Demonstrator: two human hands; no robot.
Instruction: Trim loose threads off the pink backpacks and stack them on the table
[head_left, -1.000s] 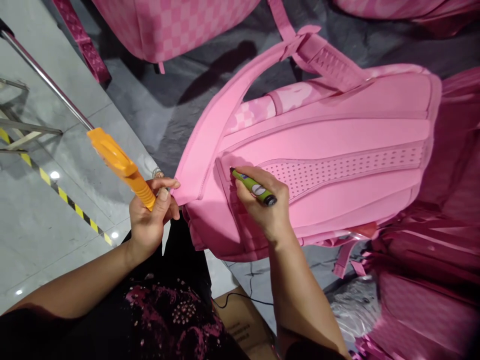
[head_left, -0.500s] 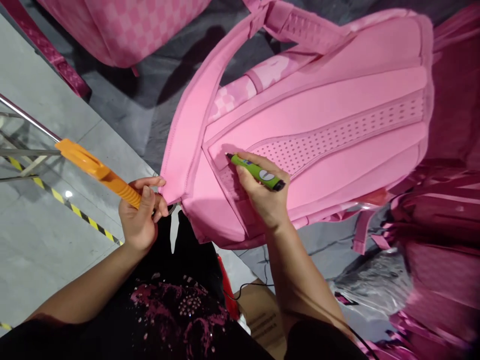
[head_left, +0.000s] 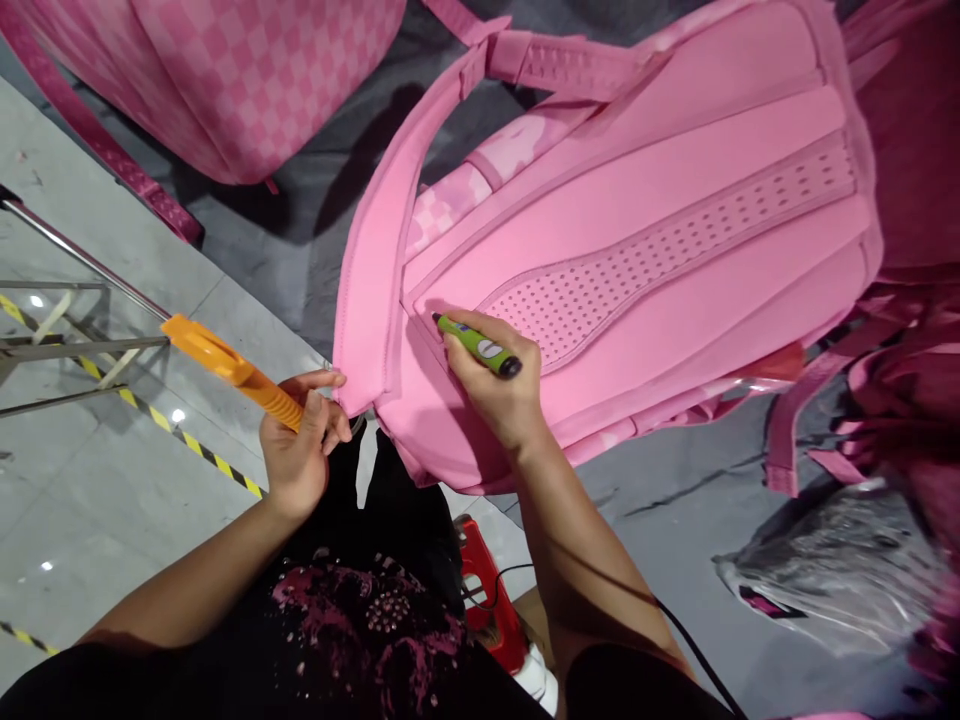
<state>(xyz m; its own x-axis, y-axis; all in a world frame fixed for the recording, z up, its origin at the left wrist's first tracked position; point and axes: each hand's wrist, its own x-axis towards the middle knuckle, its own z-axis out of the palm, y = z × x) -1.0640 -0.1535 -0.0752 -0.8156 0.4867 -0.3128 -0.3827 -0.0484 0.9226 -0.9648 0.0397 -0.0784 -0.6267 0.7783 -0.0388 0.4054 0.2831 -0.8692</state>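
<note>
Pink backpack point(head_left: 622, 190) on grey cloth point(head_left: 675, 480) beside tiled floor point(head_left: 127, 490), right hand point(head_left: 501, 390) around green marker point(head_left: 474, 343), left hand point(head_left: 294, 455) around orange handle point(head_left: 217, 362)

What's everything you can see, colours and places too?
Padded fabric backpack: one, pink, centre
Checkered fabric bag: one, pink, upper left
Other fabric bags: several, darker pink, right edge
Stubby marker: one, green and black, right hand
Long plastic handle: one, orange, left hand; silver metal rod attached
Crinkly plastic bag: one, clear, lower right
Plastic-looking item with holes: one, red, bottom centre
Thin cable: one, black, bottom right
Striped tape: two stretches, yellow-black, left side
Metal frame: one, grey, left edge
Wrinkled surface: one, grey, beneath backpack
Tiled floor: one, grey, left
Patterned top: one, black and pink, bottom
Hands: two, bare, middle
</note>
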